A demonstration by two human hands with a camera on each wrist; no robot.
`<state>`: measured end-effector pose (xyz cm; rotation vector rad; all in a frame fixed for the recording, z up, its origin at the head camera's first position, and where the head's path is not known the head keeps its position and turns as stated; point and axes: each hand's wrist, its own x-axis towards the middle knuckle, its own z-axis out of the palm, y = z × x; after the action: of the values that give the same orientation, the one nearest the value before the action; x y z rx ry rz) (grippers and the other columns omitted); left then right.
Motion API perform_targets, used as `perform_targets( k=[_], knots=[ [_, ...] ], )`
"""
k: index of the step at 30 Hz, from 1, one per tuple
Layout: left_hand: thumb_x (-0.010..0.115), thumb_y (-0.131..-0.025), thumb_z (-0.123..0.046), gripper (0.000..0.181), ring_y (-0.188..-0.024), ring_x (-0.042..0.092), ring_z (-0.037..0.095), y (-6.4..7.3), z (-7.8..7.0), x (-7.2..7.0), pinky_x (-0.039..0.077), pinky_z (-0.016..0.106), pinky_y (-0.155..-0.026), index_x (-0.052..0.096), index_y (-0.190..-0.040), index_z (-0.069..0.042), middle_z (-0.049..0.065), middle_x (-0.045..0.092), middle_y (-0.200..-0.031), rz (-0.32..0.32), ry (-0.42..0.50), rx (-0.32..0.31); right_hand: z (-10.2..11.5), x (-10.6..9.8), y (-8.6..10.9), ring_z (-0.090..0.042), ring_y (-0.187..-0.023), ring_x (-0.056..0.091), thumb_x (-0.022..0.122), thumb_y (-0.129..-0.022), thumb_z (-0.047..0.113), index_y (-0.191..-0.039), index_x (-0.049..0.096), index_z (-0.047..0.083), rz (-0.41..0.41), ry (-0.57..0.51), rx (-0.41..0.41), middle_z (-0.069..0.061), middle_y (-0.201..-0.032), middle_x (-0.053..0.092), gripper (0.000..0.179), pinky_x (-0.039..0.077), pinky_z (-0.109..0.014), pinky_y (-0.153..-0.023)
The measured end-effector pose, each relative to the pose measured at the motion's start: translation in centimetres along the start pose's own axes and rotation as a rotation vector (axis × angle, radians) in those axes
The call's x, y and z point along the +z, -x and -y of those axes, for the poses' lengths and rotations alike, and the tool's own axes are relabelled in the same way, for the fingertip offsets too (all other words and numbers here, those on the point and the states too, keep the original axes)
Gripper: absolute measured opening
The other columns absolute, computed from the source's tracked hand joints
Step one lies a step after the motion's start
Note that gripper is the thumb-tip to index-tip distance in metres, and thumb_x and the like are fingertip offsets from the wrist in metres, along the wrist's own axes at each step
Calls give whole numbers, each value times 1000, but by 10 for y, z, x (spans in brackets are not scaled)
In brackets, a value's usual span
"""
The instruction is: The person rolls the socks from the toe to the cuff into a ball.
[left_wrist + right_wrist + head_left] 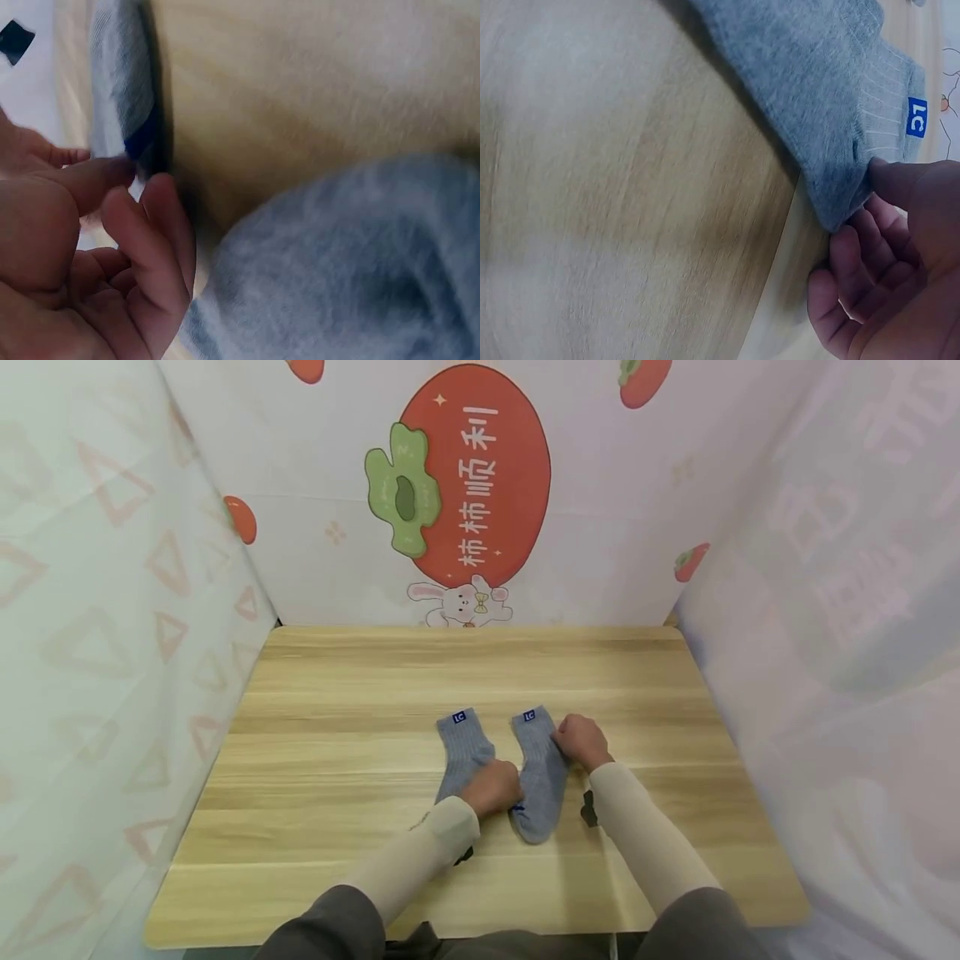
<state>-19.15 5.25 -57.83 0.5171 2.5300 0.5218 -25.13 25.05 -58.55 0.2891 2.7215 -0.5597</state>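
Two grey-blue ribbed socks lie side by side on a wooden table, each with a navy "LC" label near the cuff. On the right sock (542, 789), my left hand (495, 787) pinches the left edge by a dark blue mark, between thumb and fingertips. The left wrist view shows that sock (124, 67) at the top. My right hand (583, 742) pinches the same sock's heel corner; in the right wrist view the thumb lies on the fabric (810, 97). The left sock (463, 752) lies partly hidden under my left hand and forearm.
The wooden table (337, 735) has light fabric walls on its left, right and back. A printed persimmon picture (495, 468) covers the back wall (600, 527). Dark wrist straps show below both wrists.
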Motion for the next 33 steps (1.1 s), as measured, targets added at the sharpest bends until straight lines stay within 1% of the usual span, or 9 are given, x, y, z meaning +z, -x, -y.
perform_targets(
  k=[3,8,13,17,20,22,25,28,33],
  knots=[
    [60,-86,-17,29,-52,47,13,-1,-2,5,38,27,-46,49,-59,-16,-1,50,-62,-13,-34,-4,1,1,0,-15,-52,45,54,-90,22,-57,45,16,7,-4,5,3,-56,45,35,33,-28,-47],
    [59,-85,-18,29,-52,48,13,-2,-3,7,40,28,-46,48,-58,-15,-1,50,-61,2,-11,19,4,5,1,-17,-54,47,46,-90,16,-59,45,15,27,-9,7,0,-60,47,31,36,-29,-48],
    [60,-82,-16,34,-48,41,11,-2,-3,1,35,24,-46,40,-54,-17,-4,42,-56,-7,59,55,2,7,4,-16,-50,42,47,-87,12,-56,41,15,-1,-51,-9,1,-55,41,32,33,-28,-47],
    [59,-77,-5,41,-40,39,10,2,-1,-5,30,22,-39,35,-47,-18,-5,39,-46,27,227,-7,-3,10,6,-14,-50,40,54,-84,11,-56,42,14,-21,-92,-24,3,-54,40,31,32,-26,-47],
    [60,-77,-3,40,-39,53,15,5,3,-9,36,21,-36,42,-43,-15,2,54,-43,53,303,-71,-5,8,6,-16,-59,49,59,-83,13,-64,56,10,-31,-123,-14,0,-62,52,20,38,-27,-53],
    [62,-78,-5,35,-46,64,21,7,5,-12,46,25,-40,52,-46,-11,9,65,-51,70,312,-109,-5,5,6,-18,-69,56,62,-84,15,-78,65,6,-27,-141,-10,-5,-75,62,11,44,-28,-59],
    [64,-80,-10,27,-51,68,21,6,7,-16,55,31,-51,61,-53,-8,10,68,-56,84,285,-145,-3,0,8,-20,-77,59,61,-85,15,-89,68,4,-17,-150,-24,-9,-88,67,14,48,-30,-65],
    [65,-81,-14,25,-46,65,17,5,9,-18,56,30,-53,63,-56,-9,6,65,-52,97,285,-157,-3,-2,10,-19,-74,58,58,-83,13,-85,66,6,-26,-141,-50,-7,-84,65,11,45,-28,-63],
    [65,-85,-14,26,-45,62,14,10,9,-21,50,24,-46,61,-59,-10,3,63,-51,108,336,-151,-1,-5,13,-20,-72,56,52,-86,13,-81,61,7,-20,-155,-64,-7,-80,61,13,42,-27,-61]
  ],
)
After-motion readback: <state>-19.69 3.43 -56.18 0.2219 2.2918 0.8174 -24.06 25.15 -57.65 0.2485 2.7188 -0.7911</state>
